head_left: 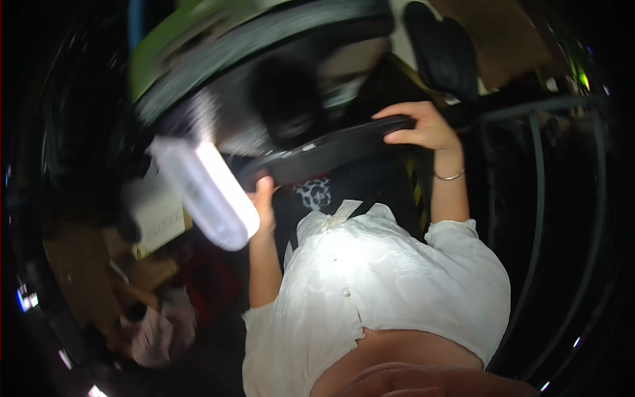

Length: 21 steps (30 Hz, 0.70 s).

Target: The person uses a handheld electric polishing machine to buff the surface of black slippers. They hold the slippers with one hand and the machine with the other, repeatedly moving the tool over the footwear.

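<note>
Both of my hands hold a long black bar-like piece (337, 152), slightly curved and glossy along its upper edge; I cannot make out its exact kind. My right hand (423, 127) wraps the right end, with thumb below and fingers above. At the left end, my left hand (263, 202) grips with the thumb up; its other fingers are mostly hidden. A bright, whitish elongated lamp-like object (208, 192) stands just left of that hand and partly covers the view beside it. Beyond the black piece lies a dark, blurred recess below a green-topped bench edge (264, 46).
A black chair-like shape (443, 53) stands at the far right. Grey metal rails (539, 165) run along the right side. To the left are a white box or panel (155, 212), a red crate-like thing (211, 281) and another person (162, 331) in pale clothing.
</note>
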Tool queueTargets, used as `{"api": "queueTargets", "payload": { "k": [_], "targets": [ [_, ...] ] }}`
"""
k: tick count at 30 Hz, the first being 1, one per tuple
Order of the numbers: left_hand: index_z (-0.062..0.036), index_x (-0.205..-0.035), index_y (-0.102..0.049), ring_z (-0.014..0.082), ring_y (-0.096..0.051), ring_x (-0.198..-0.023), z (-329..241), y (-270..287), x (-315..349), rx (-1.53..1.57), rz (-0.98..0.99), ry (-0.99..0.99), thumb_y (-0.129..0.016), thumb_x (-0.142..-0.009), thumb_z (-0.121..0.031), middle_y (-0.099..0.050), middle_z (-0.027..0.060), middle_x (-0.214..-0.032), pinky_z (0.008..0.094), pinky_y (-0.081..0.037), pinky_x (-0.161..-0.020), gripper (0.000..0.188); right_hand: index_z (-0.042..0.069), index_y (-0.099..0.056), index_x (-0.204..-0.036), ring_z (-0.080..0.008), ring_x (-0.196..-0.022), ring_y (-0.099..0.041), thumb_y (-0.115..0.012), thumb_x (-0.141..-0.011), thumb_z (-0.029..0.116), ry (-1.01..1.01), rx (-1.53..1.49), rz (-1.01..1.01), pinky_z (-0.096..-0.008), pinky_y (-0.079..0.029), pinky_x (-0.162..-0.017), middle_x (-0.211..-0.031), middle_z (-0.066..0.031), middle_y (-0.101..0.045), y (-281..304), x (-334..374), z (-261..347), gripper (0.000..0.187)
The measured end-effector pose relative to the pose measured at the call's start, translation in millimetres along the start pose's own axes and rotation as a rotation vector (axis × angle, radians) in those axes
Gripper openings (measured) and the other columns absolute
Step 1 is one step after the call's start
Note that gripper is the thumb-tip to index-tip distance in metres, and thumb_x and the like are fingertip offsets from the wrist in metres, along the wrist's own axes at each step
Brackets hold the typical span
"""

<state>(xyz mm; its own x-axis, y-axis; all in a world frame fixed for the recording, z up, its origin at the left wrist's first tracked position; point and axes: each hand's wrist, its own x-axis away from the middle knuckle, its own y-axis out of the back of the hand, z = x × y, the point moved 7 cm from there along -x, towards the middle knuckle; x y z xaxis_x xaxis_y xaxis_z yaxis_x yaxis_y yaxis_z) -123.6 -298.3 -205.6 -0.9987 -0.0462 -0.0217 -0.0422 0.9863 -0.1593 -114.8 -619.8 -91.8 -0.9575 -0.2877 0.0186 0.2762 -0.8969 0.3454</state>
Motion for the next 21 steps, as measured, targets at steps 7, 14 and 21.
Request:
{"api": "queueTargets", "payload": {
  "k": [7,14,21],
  "targets": [
    [0.0005,-0.111,-0.055,0.0120,-0.061,-0.078,44.6,36.7,13.2,-0.102,-0.089,0.473,-0.062,-0.086,-0.017,-0.063,0.0083,-0.095,0.0223,-0.050,-0.069,0.032,0.002,-0.065,-0.100,-0.0113,-0.083,-0.060,-0.069,-0.074,0.005,0.108,0.004,-0.653,-0.0237,-0.047,-0.076,-0.094,-0.0056,-0.065,63.0,47.5,20.9,0.027],
    [0.0043,-0.102,-0.060,0.0145,-0.060,-0.090,10.9,66.8,-34.1,-0.298,-0.159,0.067,-0.060,-0.083,-0.004,-0.063,0.0104,-0.097,0.0262,-0.047,-0.082,0.021,0.002,-0.054,-0.116,-0.0268,-0.101,-0.057,-0.060,-0.084,0.018,0.155,-0.574,-1.427,-0.0382,-0.047,-0.086,-0.114,-0.0127,-0.057,189.5,121.2,-98.0,0.036],
    [-0.0066,-0.115,-0.051,0.0223,-0.051,-0.089,-218.4,99.9,-115.1,-0.944,-0.839,-0.849,-0.064,-0.079,-0.016,-0.051,0.0108,-0.104,0.0331,-0.043,-0.076,0.039,0.011,-0.041,-0.131,-0.0133,-0.067,-0.055,-0.069,-0.078,0.029,-0.439,-0.092,-1.329,-0.0232,-0.039,-0.051,-0.101,-0.0067,-0.059,184.1,113.3,-153.1,0.063]
  ]
}}
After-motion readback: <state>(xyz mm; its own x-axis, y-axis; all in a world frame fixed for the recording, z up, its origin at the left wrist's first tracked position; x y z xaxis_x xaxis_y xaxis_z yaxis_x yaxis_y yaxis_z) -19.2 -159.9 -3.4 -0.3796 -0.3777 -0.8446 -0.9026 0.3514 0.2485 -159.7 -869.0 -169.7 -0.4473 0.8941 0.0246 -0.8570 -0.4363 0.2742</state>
